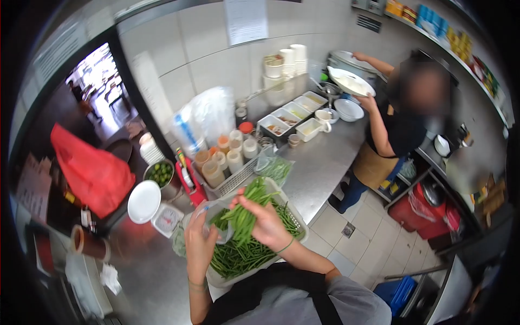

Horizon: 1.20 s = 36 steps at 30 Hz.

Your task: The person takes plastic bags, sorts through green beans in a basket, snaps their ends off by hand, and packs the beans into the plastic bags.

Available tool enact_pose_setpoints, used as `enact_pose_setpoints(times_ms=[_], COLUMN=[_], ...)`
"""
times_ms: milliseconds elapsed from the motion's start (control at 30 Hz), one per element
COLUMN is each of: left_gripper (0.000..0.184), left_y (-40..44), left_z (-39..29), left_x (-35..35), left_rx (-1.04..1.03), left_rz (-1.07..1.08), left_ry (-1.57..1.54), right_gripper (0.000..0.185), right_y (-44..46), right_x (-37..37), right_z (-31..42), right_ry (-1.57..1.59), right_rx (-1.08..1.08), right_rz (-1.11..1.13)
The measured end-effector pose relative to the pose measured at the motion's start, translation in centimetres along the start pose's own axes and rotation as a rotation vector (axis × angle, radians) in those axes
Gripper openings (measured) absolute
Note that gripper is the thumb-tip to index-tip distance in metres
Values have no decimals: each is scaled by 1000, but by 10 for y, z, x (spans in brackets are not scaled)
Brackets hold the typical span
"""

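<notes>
Green beans, bunched lengthwise forward, are gripped in the fingers of the right hand above a basket, beside the plastic bag held by the left hand.

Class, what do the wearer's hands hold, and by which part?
Right hand: green bean bunch, around its middle. Left hand: clear plastic bag, by its edge.

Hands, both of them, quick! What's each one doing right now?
Left hand: holding a clear plastic bag by its edge.
Right hand: closed around a bunch of green beans.
</notes>
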<state>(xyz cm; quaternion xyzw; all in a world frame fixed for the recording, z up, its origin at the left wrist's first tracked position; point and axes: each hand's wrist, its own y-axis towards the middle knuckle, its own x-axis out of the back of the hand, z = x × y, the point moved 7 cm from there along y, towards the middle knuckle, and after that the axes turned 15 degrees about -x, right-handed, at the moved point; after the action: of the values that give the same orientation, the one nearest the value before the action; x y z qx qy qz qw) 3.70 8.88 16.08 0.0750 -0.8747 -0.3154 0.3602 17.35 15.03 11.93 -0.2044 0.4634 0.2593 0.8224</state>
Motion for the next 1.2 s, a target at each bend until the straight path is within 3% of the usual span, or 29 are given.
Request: enact_pose_setpoints(times_ms=[33,133,167,267,400,467,500,633,733,767,900,1000,1067,1133,1200], left_gripper=[45,56,62,64,58,54,52,54,52,52,58,66,67,63,65], left_y=[1,-8,-9,-18,-16,-16,-19,-22,-25,-27,-28,-24,-21,-14,-8], left_z=[-7,-1,4,25,9,6,5,-9,-25,-33,-46,-33,-20,-8,0], left_x=[0,-11,-16,-13,-8,-10,-12,-22,-27,-30,-39,-22,-3,18,41], left_rx=[-45,239,242,86,280,287,292,113,90,65,24,89,135,157,163], left_rz=[-1,107,102,99,40,147,206,256,302,317,397,307,224,175,57], left_ry=[2,-333,-469,-374,-625,-441,-351,-150,-133,-162,-279,-456,-553,-579,-600], right_gripper=[17,21,22,26,39,46,42,25,23,27,40,40,34,30,29], right_y=[-2,-11,-10,0,-3,8,5,12,25,28,38,11,12,-17,-45], right_x=[-12,-37,-39,-23,-30,-19,-23,-3,15,21,39,-1,-9,-75,-113], right_z=[4,5,-3,-33,-35,-47,-45,-59,-74,-77,-122,-84,-75,-34,4], right_ry=[-137,-615,-721,-1113,-1413,-1669,-1720,-2247,-2423,-2249,-2488,-2128,-2099,-1920,-1748], right_rx=[138,426,454,547,470,301,273,465,-89,-92,-323,-683,177,424,710], right_rz=[-3,-12,18,87,78,94,91,46,118,98,351,354,307,334,167])
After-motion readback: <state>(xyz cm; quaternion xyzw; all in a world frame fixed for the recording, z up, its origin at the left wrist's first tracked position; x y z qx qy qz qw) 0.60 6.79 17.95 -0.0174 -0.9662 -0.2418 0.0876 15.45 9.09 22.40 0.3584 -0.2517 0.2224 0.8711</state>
